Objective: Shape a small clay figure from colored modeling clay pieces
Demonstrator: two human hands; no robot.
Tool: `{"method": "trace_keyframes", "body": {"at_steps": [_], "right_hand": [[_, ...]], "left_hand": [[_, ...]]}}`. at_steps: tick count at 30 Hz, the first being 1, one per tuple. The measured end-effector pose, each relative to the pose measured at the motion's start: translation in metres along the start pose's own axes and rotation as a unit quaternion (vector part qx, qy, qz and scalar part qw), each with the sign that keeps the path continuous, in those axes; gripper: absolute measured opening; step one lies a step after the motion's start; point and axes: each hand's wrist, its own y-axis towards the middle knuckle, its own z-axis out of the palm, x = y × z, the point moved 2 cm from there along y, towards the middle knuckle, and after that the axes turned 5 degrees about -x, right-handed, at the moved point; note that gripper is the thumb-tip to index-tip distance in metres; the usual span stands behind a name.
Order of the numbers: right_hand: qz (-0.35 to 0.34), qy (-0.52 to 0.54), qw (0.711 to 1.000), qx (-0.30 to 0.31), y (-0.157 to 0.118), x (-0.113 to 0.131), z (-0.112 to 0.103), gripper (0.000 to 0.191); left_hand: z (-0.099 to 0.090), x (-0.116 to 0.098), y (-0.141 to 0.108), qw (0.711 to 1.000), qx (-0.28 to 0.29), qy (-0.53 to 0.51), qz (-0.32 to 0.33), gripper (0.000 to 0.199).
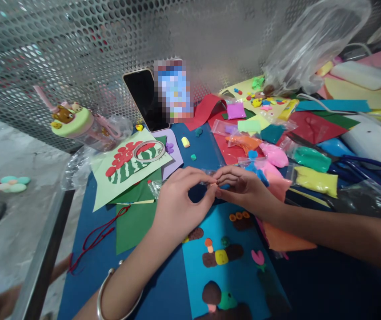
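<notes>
My left hand (185, 195) and my right hand (243, 189) meet above the top edge of a blue sheet (190, 266). Thumb and fingertips of each are pinched together, touching the other's. Whatever sits between them is tiny and mostly hidden. On the blue sheet are clay shapes: a brown mushroom (212, 293), a green clay lump (227, 301), a brown and yellow block row (222, 257), and a pink flower (258, 258). Three orange rounds (239, 216) top a brown piece. Just beyond my fingers lies a teal clay bit (193, 157).
Bagged clay, including a yellow packet (317, 180), crowds the right side. A watermelon paper picture (103, 195) with a tape roll (136, 153) lies left, near a lidded cup (86, 129). A phone (145, 100) leans on the perforated metal panel (223, 40).
</notes>
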Motion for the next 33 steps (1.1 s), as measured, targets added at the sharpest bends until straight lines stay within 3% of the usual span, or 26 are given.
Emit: {"method": "trace_keyframes", "body": {"at_steps": [5,10,18,24,33], "right_hand": [[0.004,0.0,1.0,-0.002,0.001,0.0,0.001,0.021],[0.069,0.053,0.996,-0.025,0.004,0.0,-0.001,0.023],[0.088,0.067,0.992,-0.067,0.002,-0.001,-0.004,0.02],[0.072,0.077,0.992,-0.063,0.002,-0.004,-0.007,0.016],[0.031,0.023,0.997,-0.06,0.002,0.0,-0.007,0.018]], "left_hand": [[-0.001,-0.002,0.0,1.0,0.001,0.001,-0.005,0.005],[-0.003,-0.001,0.002,1.0,-0.017,-0.009,-0.018,0.015],[0.007,0.008,0.0,0.997,0.005,-0.05,-0.061,0.015],[0.005,0.009,0.002,0.99,0.018,-0.099,-0.102,0.014],[0.004,0.008,0.003,0.989,0.032,-0.109,-0.094,0.014]]}}
